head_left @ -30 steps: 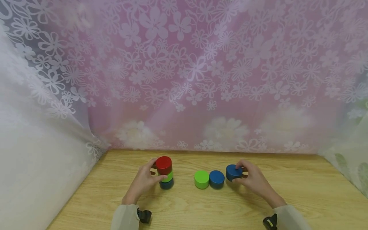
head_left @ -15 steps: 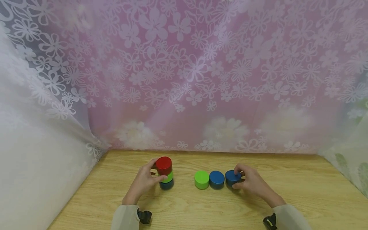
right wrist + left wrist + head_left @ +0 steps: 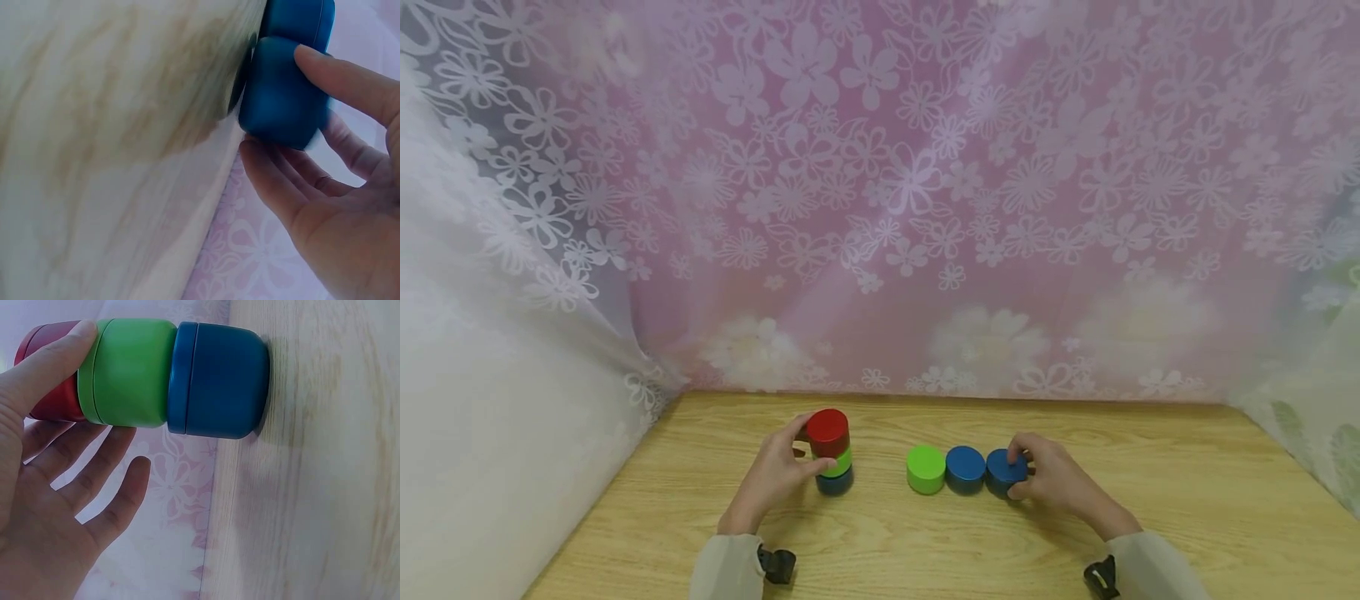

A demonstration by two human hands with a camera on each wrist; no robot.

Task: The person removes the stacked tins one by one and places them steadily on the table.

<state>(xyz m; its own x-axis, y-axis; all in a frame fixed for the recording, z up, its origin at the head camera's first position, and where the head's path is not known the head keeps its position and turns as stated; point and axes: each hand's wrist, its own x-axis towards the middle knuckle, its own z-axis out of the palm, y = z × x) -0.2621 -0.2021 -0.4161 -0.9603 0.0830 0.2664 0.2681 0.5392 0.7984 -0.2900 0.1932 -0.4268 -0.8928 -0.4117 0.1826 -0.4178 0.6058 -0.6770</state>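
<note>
At the left, a red tin (image 3: 828,429), a green tin (image 3: 842,461) and a dark blue tin (image 3: 835,482) stand stacked upright on the table. My left hand (image 3: 772,473) holds the stack from its left side. In the left wrist view its thumb lies across the red tin (image 3: 55,381) to the edge of the green tin (image 3: 128,372), with fingers behind. My right hand (image 3: 1054,477) grips a blue tin (image 3: 1002,477) between thumb and fingers. This tin sits right beside another blue tin (image 3: 965,469), also overlapping it in the right wrist view.
A light green tin (image 3: 927,468) stands at the left end of the row, beside the middle blue tin. The wooden table (image 3: 880,550) ends at a pink flowered curtain (image 3: 880,250) behind. White cloth (image 3: 490,417) hangs along the left side.
My right hand has brought its blue tin leftward and down, closing the gap to the middle blue tin. The left hand and its stack have stayed in place.
</note>
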